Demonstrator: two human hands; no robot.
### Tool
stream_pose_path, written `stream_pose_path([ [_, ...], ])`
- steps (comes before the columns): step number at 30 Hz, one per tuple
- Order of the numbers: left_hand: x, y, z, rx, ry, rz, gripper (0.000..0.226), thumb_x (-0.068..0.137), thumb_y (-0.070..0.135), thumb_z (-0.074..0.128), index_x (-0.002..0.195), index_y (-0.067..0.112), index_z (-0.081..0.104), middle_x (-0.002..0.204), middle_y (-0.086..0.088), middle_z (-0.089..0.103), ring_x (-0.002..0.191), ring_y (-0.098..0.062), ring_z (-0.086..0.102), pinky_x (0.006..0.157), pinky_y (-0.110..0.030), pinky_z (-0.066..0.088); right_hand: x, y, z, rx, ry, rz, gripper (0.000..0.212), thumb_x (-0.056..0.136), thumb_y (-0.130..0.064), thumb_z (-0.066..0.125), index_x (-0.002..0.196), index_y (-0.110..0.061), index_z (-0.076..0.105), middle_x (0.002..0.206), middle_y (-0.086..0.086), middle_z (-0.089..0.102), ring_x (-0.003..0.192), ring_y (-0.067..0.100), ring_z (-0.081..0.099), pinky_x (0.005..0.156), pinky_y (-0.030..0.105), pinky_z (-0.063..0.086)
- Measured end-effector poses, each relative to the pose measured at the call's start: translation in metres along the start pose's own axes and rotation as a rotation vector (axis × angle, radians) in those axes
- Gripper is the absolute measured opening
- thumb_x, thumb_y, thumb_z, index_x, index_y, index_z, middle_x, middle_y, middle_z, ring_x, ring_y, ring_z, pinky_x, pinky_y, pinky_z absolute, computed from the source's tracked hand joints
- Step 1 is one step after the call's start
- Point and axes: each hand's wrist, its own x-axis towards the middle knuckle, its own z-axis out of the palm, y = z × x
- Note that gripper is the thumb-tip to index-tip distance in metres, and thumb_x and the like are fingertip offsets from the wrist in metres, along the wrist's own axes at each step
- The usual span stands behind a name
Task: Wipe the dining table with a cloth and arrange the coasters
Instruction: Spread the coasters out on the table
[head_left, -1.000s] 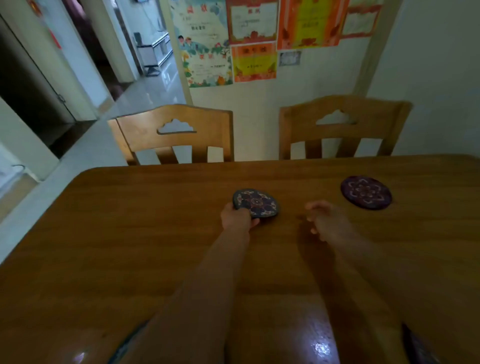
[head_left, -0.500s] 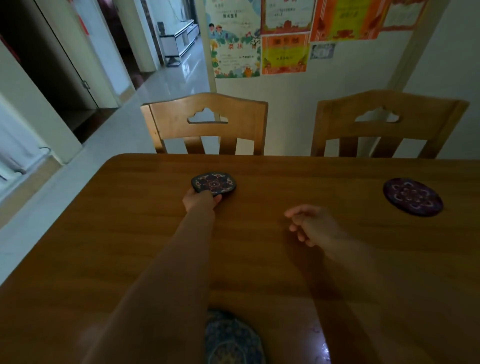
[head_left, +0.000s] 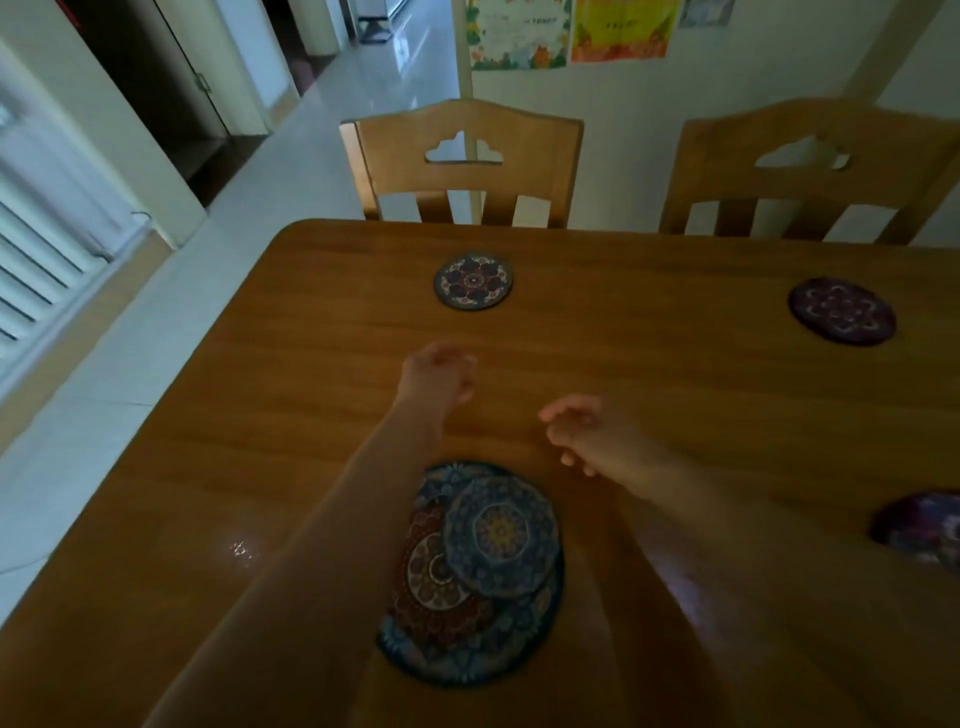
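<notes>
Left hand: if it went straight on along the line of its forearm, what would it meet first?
Most likely the far coaster by the chair; only bare table shows between it and the left hand. The line may only clip its right edge, and the hand's height is unclear.

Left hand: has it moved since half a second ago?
Yes. The left hand has drawn back toward the person, away from the left chair, leaving the coaster there.

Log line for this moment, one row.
left hand: empty | right hand: empty | far-left coaster: lying free | stack: near side
</notes>
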Motion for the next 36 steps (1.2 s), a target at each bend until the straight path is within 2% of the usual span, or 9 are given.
stream_pose_path([
  [3,-0.032,-0.025,-0.016,0.124,-0.015,0.057,0.021,0.096,0.012,0.057,0.116,0.01,0.062,0.092,-0.001,0.066,0.082,-0.016,0.063,0.071,-0.028,0.053,-0.02,0.008,0.03,-0.208,-0.022,-0.042,0.035,0.088,-0.04,0.068,0.119,-0.028,0.058,0.117,-0.004,0.06,0.099,0.013,0.059,0.079,0.028,0.049],
  [7,-0.065,-0.065,-0.046,0.533,-0.029,0.216,0.023,0.096,0.015,0.056,0.115,0.004,0.064,0.098,-0.003,0.065,0.09,-0.019,0.061,0.075,-0.026,0.053,-0.042,0.008,0.053,-0.519,-0.045,-0.084,0.079,0.081,-0.05,0.072,0.145,-0.022,0.035,0.147,0.001,0.037,0.133,0.022,0.041,0.104,0.038,0.042],
  [10,-0.081,-0.091,-0.059,0.706,-0.148,0.203,0.03,0.099,0.013,0.05,0.128,0.009,0.057,0.121,-0.004,0.06,0.113,-0.023,0.057,0.095,-0.035,0.05,-0.052,0.012,0.063,-0.627,-0.004,-0.106,0.078,0.086,-0.045,0.069,0.148,-0.02,0.029,0.151,0.004,0.03,0.138,0.026,0.032,0.107,0.04,0.039],
  [14,-0.088,-0.106,-0.06,1.007,-0.122,0.341,0.04,0.096,0.007,0.045,0.133,0.018,0.054,0.132,-0.004,0.056,0.12,-0.027,0.052,0.093,-0.043,0.052,-0.056,0.022,0.072,-0.592,0.084,-0.082,0.074,0.087,-0.044,0.068,0.145,-0.014,0.034,0.149,0.01,0.033,0.14,0.031,0.03,0.112,0.045,0.033],
  [19,-0.105,-0.102,-0.064,1.161,-0.057,0.26,0.051,0.091,0.019,0.061,0.14,0.017,0.046,0.137,-0.01,0.047,0.128,-0.03,0.043,0.101,-0.04,0.04,-0.068,0.036,0.072,-0.534,0.164,-0.113,0.041,0.097,-0.038,0.056,0.129,-0.013,0.05,0.13,0.01,0.052,0.124,0.031,0.049,0.099,0.042,0.044],
  [22,-0.117,-0.101,-0.077,1.086,-0.08,0.229,0.023,0.092,0.027,0.063,0.11,0.013,0.065,0.105,-0.006,0.061,0.108,-0.027,0.059,0.078,-0.034,0.046,-0.086,0.042,0.066,-0.391,0.141,-0.088,0.052,0.101,-0.038,0.047,0.147,-0.017,0.036,0.147,0.006,0.045,0.131,0.027,0.047,0.103,0.041,0.043],
  [25,-0.134,-0.107,-0.096,1.003,-0.085,0.233,0.013,0.093,0.027,0.063,0.089,0.014,0.061,0.083,0.0,0.055,0.095,-0.028,0.061,0.069,-0.031,0.042,-0.103,0.048,0.058,-0.22,0.177,-0.119,0.034,0.1,-0.034,0.051,0.128,-0.015,0.054,0.126,0.007,0.06,0.114,0.026,0.059,0.082,0.034,0.051],
  [30,-0.168,-0.12,-0.141,0.905,-0.132,0.131,0.017,0.089,0.022,0.068,0.102,0.011,0.071,0.103,-0.008,0.07,0.101,-0.025,0.063,0.084,-0.038,0.048,-0.137,0.053,0.053,-0.023,0.142,-0.108,0.01,0.099,-0.024,0.054,0.107,-0.019,0.055,0.104,0.006,0.061,0.081,0.021,0.064,0.055,0.027,0.054],
  [36,-0.198,-0.139,-0.177,1.004,-0.092,0.056,0.019,0.087,0.024,0.071,0.102,0.011,0.073,0.098,-0.006,0.07,0.094,-0.022,0.064,0.076,-0.032,0.047,-0.157,0.06,0.064,0.032,0.107,-0.101,0.009,0.097,-0.017,0.057,0.105,-0.016,0.055,0.104,0.009,0.061,0.078,0.021,0.062,0.041,0.016,0.049],
])
